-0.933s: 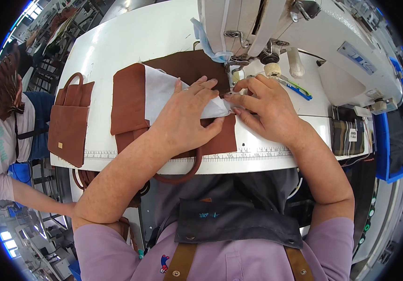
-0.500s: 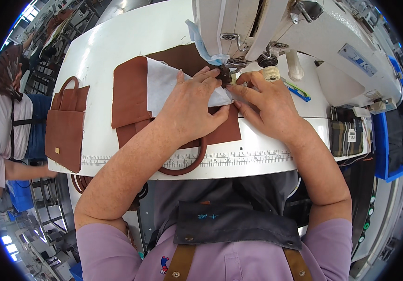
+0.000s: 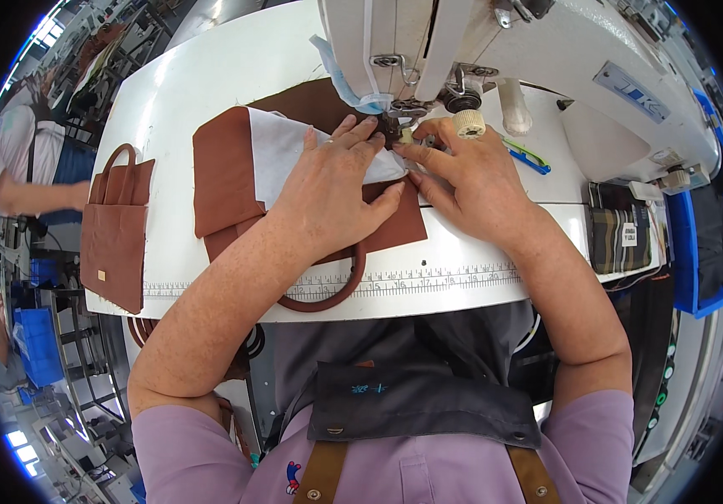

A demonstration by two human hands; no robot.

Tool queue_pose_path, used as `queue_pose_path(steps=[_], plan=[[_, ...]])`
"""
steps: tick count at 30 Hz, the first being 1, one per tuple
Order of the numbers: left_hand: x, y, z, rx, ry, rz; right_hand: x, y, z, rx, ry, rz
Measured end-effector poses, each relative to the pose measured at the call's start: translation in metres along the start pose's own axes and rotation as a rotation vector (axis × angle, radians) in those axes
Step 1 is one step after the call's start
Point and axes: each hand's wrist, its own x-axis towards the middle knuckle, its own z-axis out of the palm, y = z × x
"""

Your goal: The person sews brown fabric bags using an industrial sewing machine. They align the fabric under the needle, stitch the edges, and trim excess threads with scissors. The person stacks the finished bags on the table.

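My left hand (image 3: pixel 332 189) and right hand (image 3: pixel 470 172) press flat, gripping nothing, on the brown bag (image 3: pixel 227 172), its long axis left-right, handle (image 3: pixel 332 294) toward me.

Both hands (image 3: pixel 336 189) and brown bag piece (image 3: pixel 227 168) nearer the needle.

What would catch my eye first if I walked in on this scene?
Two bare hands, the left hand and the right hand, press a brown bag piece with white lining flat under a white sewing machine. At the table's left edge hangs a stack of finished brown bags.
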Motion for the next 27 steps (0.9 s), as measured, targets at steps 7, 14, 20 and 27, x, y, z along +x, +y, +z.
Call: queue_pose_path(steps=[7, 14, 20, 27], plan=[[0.003, -0.007, 0.002, 0.004, 0.028, 0.036, 0.0, -0.003, 0.001, -0.016, 0.0, 0.02], [0.006, -0.006, 0.0, 0.016, 0.036, 0.048, -0.001, 0.006, 0.013, 0.072, 0.056, -0.045], [0.006, -0.009, 0.002, 0.026, 0.039, 0.065, -0.002, 0.003, 0.014, 0.05, 0.077, -0.045], [0.008, -0.009, -0.001, -0.002, 0.027, 0.072, -0.003, 0.0, 0.012, 0.044, 0.046, 0.008]])
